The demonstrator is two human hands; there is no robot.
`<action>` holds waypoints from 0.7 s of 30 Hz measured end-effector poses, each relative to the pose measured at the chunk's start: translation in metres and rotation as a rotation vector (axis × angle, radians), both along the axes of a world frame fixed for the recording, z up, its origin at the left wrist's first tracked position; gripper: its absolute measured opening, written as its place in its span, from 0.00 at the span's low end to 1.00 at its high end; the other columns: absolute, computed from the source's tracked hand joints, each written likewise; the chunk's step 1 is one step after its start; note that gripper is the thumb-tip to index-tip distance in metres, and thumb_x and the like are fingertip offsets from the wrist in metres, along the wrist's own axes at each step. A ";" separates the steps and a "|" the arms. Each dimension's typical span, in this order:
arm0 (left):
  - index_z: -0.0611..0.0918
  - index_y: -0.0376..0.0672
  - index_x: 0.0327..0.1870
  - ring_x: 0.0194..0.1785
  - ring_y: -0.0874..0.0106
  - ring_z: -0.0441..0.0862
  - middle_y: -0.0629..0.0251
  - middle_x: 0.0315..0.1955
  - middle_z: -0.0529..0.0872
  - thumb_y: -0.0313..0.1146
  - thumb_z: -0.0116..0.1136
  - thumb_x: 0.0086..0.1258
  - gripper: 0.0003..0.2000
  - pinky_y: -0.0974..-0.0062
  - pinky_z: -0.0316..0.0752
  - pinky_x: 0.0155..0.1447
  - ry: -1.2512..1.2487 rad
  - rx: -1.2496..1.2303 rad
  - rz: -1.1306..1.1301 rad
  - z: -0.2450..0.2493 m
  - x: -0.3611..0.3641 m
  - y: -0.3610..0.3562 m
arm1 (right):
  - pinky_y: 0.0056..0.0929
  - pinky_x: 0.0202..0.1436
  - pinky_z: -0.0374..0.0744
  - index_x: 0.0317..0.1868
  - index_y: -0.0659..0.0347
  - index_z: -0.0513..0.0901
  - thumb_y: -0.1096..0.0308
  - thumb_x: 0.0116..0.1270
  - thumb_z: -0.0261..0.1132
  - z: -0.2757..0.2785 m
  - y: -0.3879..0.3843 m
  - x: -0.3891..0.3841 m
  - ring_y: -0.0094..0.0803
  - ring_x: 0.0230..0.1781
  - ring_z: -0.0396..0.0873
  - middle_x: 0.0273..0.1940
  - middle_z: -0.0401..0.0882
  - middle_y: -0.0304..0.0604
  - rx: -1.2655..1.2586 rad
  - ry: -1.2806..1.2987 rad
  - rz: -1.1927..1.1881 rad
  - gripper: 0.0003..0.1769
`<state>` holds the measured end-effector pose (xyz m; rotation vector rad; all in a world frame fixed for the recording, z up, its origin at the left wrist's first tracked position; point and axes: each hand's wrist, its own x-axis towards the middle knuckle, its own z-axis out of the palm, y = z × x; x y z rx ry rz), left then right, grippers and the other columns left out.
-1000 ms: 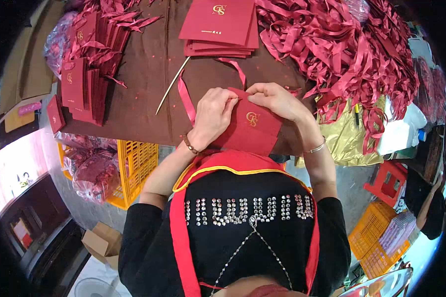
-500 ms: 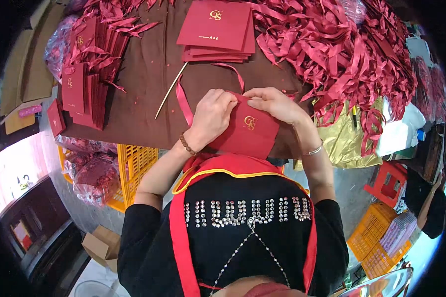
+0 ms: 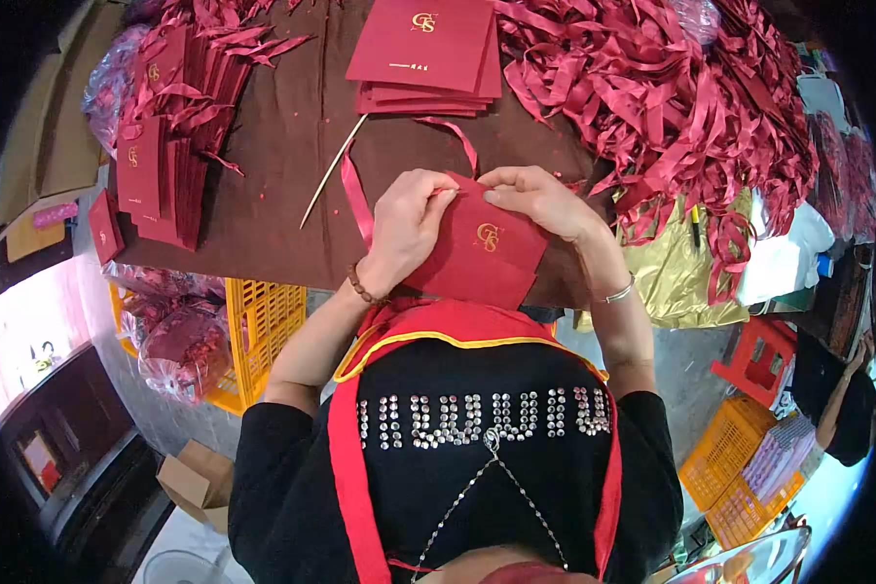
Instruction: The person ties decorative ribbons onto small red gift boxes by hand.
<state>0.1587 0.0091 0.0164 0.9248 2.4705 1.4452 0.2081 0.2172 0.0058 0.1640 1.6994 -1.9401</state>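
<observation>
A red paper gift bag (image 3: 496,268) with a gold logo lies tilted at the table's near edge, against my apron. With closed fingers, my left hand (image 3: 406,222) pinches the bag's top edge at its left part. My right hand (image 3: 538,201) grips the same edge further right, thumb in front and fingers behind. A red ribbon (image 3: 357,195) loops out beyond my left hand onto the table; its ends are hidden by my hand and the bag. Just past the ribbon, a thin pale stick (image 3: 333,172) lies slanted.
Flat red bags (image 3: 423,54) are stacked ahead, and a row of more bags (image 3: 170,185) stands at left. A large heap of red ribbons (image 3: 652,107) covers the right side. Yellow crates (image 3: 268,326) stand below the table. Another person's arm (image 3: 832,419) shows at far right.
My fingers have shifted slightly along the bag's top edge, and more of the edge between my hands shows. The whole view has moved a little; the bag stays in place.
</observation>
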 end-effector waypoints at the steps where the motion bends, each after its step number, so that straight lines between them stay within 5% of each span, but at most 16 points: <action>1: 0.80 0.41 0.35 0.36 0.59 0.77 0.60 0.29 0.80 0.28 0.58 0.62 0.03 0.65 0.71 0.40 0.129 -0.010 -0.011 0.001 0.000 0.002 | 0.18 0.49 0.73 0.54 0.68 0.75 0.69 0.69 0.58 0.001 0.000 0.000 0.18 0.42 0.76 0.43 0.80 0.37 0.026 0.023 0.006 0.16; 6: 0.77 0.41 0.33 0.36 0.59 0.75 0.60 0.28 0.77 0.26 0.57 0.61 0.02 0.64 0.69 0.40 0.288 -0.103 -0.075 0.002 0.000 0.006 | 0.18 0.48 0.73 0.53 0.68 0.75 0.69 0.69 0.57 0.002 0.000 0.002 0.17 0.42 0.75 0.43 0.80 0.37 0.040 0.039 0.008 0.15; 21: 0.75 0.37 0.33 0.36 0.55 0.76 0.55 0.28 0.78 0.26 0.56 0.62 0.03 0.61 0.71 0.40 0.137 -0.043 -0.105 0.001 0.002 0.006 | 0.18 0.49 0.73 0.54 0.67 0.75 0.68 0.68 0.58 0.005 -0.002 0.008 0.17 0.43 0.75 0.44 0.79 0.36 -0.030 -0.008 -0.016 0.16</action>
